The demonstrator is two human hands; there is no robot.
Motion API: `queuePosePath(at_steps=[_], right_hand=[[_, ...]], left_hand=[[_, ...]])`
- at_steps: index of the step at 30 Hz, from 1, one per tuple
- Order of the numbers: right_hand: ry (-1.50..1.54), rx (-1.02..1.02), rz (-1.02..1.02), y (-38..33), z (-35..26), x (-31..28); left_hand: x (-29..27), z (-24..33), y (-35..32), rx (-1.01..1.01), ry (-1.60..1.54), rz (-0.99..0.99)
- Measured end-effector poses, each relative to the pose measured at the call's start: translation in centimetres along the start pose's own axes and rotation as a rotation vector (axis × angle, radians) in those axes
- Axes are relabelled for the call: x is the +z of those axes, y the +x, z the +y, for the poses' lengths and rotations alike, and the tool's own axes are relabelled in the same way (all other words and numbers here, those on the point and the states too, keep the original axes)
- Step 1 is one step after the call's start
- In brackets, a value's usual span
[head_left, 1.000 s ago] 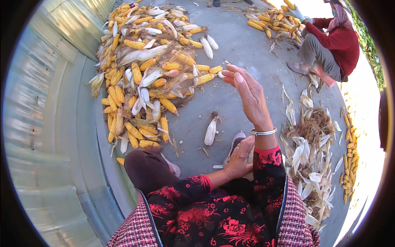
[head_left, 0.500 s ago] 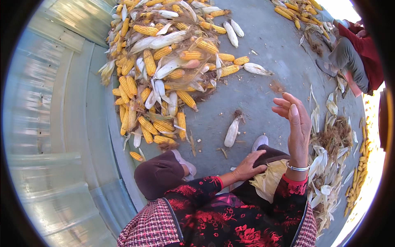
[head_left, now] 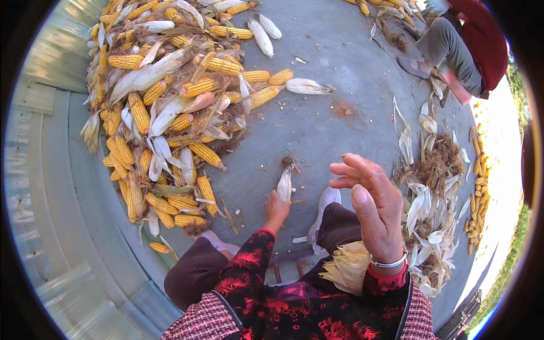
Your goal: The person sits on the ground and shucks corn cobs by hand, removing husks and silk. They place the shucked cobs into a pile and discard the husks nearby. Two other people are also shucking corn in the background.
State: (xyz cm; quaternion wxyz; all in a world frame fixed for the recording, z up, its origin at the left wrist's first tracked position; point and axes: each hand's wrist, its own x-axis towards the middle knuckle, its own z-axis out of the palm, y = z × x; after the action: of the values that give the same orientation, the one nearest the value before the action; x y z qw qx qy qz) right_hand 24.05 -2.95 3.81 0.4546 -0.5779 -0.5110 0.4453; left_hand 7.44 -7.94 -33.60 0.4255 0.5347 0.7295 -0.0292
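My left hand [head_left: 276,209] reaches down to the grey floor, its fingers closed around the near end of a corn cob in a pale husk [head_left: 284,182]. Dark, dry silk sticks out of the cob's far end. Raised above my right leg, my right hand [head_left: 371,201] holds nothing; its fingers are slightly curled and apart from the thumb, with a silver bangle at the wrist. Dry husk leaves [head_left: 347,267] lie on my lap below it. To the left spreads a large pile of corn cobs [head_left: 195,88], mostly bare yellow, some still wrapped in husks.
Loose husks and brown silk [head_left: 433,198] lie in a heap at my right. Beyond them runs a row of yellow cobs [head_left: 479,190]. A translucent corrugated panel [head_left: 51,187] stands along the left. At the upper right sits another person in grey trousers [head_left: 445,42].
My left hand has left my lap and closed on the husked cob on the floor. The view has shifted to the right; my right hand stays raised.
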Motion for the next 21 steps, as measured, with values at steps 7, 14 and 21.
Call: queuePosePath(at_steps=[7,14,21], right_hand=[[-0.025,0.024,-0.016,0.4,-0.3,0.6],[-0.039,-0.014,0.030,0.6,0.8,1.9],[-0.070,-0.021,-0.057,1.6,2.4,4.4]], left_hand=[[-0.1,-1.7,2.1,-0.058,-0.476,-0.339],[-11.6,7.8,-4.3,0.217,-1.301,-0.546],[-22.4,11.8,-13.7,0.662,-1.197,-0.400]])
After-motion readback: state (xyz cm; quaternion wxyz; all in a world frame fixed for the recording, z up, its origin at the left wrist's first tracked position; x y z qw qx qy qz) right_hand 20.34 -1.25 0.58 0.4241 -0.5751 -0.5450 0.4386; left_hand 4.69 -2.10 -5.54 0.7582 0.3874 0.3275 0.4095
